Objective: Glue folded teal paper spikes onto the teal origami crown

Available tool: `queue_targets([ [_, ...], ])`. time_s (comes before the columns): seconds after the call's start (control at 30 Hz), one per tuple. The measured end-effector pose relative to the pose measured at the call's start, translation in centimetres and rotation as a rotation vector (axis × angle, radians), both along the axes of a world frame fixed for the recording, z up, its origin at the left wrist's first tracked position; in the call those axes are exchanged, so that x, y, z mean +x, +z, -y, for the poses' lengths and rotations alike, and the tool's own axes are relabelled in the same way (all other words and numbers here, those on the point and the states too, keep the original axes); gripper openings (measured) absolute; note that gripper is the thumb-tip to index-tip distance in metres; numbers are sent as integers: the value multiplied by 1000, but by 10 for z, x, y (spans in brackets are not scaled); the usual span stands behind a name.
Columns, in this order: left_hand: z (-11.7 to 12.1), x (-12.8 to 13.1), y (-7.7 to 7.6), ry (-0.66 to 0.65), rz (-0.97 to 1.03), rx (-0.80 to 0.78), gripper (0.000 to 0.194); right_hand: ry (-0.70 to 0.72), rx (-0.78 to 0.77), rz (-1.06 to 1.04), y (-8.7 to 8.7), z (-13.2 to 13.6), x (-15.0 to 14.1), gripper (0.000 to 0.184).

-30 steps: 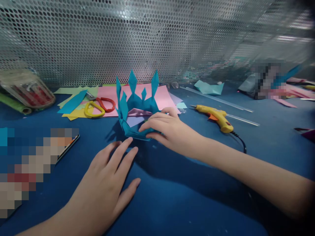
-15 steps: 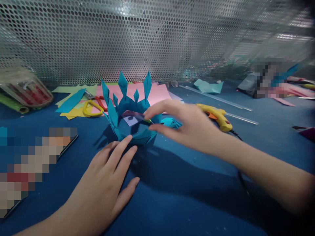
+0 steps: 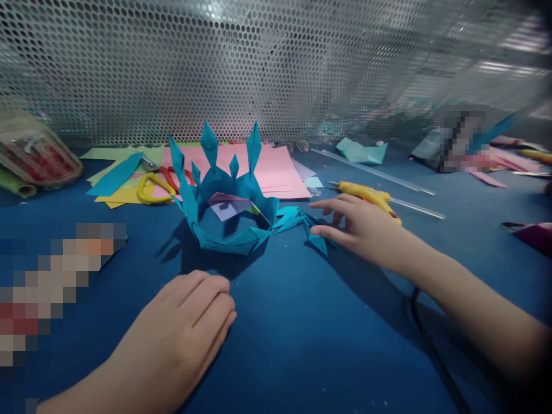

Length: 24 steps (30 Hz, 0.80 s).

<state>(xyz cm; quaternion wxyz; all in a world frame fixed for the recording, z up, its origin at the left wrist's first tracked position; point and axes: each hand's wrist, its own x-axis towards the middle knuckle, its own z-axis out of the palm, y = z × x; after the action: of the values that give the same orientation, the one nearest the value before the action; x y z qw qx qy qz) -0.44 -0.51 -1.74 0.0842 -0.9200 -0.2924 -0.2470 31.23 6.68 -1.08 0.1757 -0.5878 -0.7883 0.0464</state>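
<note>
Fingers parted, the right hand (image 3: 373, 230) is nearer the folded blue paper (image 3: 288, 219), which stretches leftward from its fingertips to the blue crown (image 3: 226, 240); the left hand (underside hidden) is bunched.

Jar (image 3: 37, 150) with red contents beside a green roll (image 3: 16, 184), perforated metal panel (image 3: 259, 69) behind

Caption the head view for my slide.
Left hand curled before a blue paper crown, right hand open at small folded blue pieces, yellow glue gun beyond.
</note>
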Motion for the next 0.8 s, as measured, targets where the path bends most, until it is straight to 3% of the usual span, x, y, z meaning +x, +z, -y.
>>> queue_targets([
  [0.17, -1, -2, 8, -35, -8, -48, 35, 160, 79, -41, 1, -1, -21, 22],
  [0.37, 4, -7, 4, 7, 2, -299, 35, 245, 114, -120, 8, 10, -31, 10],
  [0.5, 5, -7, 4, 25, 139, -425, 19, 303, 135, -229, 17, 26, -39, 10],
  [0.63, 7, -7, 4, 40, 99, -428, 38, 456, 118, -321, 22, 39, -54, 11],
  [0.8, 11, -7, 4, -43, 45, -436, 46, 610, 89, -481, 17, 56, -74, 14],
])
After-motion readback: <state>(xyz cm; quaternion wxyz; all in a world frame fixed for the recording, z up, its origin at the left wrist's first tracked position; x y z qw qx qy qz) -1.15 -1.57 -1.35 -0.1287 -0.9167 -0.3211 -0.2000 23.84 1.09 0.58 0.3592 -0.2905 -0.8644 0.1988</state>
